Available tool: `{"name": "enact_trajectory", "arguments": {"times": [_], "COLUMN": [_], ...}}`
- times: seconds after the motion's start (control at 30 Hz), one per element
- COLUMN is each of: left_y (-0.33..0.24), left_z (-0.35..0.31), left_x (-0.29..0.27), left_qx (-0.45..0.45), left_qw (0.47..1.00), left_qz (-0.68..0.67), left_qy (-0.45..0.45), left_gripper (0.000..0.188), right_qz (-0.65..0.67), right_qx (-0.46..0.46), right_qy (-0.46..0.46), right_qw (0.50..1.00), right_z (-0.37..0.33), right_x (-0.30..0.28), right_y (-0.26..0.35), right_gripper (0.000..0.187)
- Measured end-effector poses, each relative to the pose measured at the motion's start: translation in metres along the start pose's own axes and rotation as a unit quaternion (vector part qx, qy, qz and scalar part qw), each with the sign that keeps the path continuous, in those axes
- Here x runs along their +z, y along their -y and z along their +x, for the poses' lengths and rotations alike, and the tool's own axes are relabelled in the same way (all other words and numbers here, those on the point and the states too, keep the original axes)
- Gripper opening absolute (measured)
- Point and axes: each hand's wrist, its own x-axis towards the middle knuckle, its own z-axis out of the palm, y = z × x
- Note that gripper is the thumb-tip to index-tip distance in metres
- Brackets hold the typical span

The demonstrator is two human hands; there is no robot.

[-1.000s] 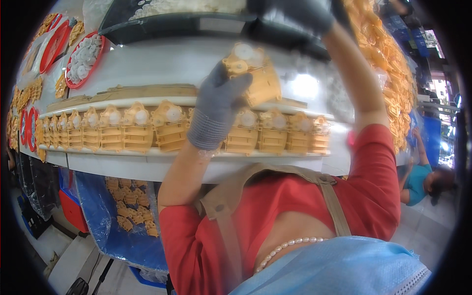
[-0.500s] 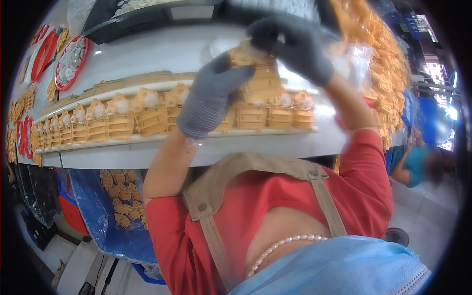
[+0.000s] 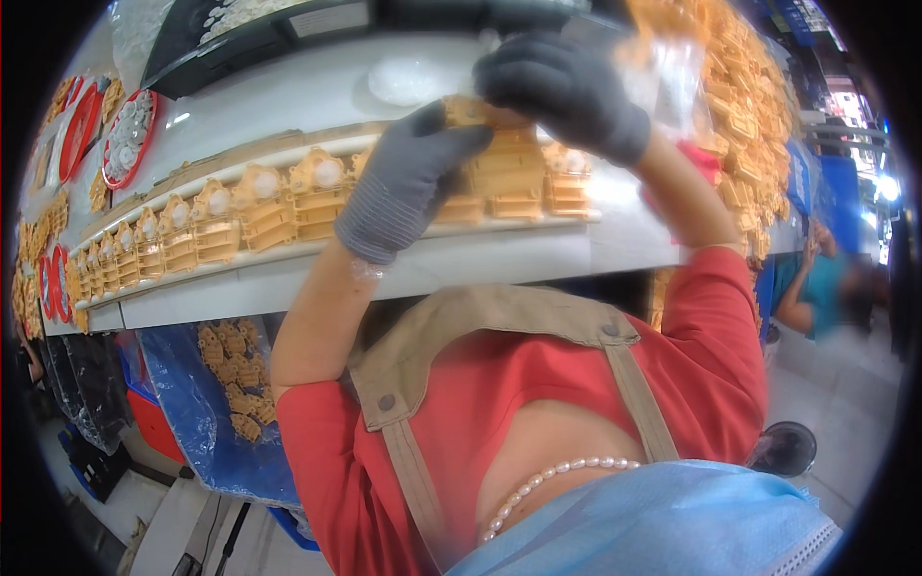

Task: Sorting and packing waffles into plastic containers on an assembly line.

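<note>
My left hand (image 3: 408, 173), in a grey knit glove, grips a pale orange plastic housing (image 3: 509, 165) by its left edge, thumb and fingers closed on it. Over the upper end of that housing lies my right hand (image 3: 567, 94), gloved too, its fingers bent down onto the piece. What those fingertips touch is hidden beneath them. Below the held piece, a long row of matching housings (image 3: 264, 206) rests on two white rails (image 3: 163, 274), many with a round whitish part in the top. A clear plastic dish (image 3: 408, 81) sits just beyond my hands.
A black bin (image 3: 269, 38) of small white parts stands at the back. Red-rimmed trays (image 3: 129, 140) lie to the left. More orange housings (image 3: 744, 144) are heaped on the right. A blue-lined container (image 3: 216, 437) with housings is below the bench; a co-worker (image 3: 812, 288) is far right.
My right hand's fingers have come down over the top of the housing, and the round part there is now covered. The view has shifted a little; my left hand keeps its grip.
</note>
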Motion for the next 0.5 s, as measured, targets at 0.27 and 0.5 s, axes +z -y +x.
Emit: {"name": "enact_trajectory", "arguments": {"times": [0.27, 0.5], "left_y": [0.042, 0.096], "left_z": [0.002, 0.011], "left_x": [0.041, 0.103], "left_qx": [0.008, -0.100], "left_qw": [0.986, 0.991], "left_qz": [0.165, 0.026], "left_qy": [0.020, 0.084], "left_gripper": [0.035, 0.036], "right_qz": [0.095, 0.072], "right_qx": [0.105, 0.283], "right_qy": [0.041, -0.050], "right_qw": [0.989, 0.955], "right_z": [-0.061, -0.133], "right_x": [-0.039, -0.117], "right_y": [0.018, 0.050], "right_gripper": [0.019, 0.025]}}
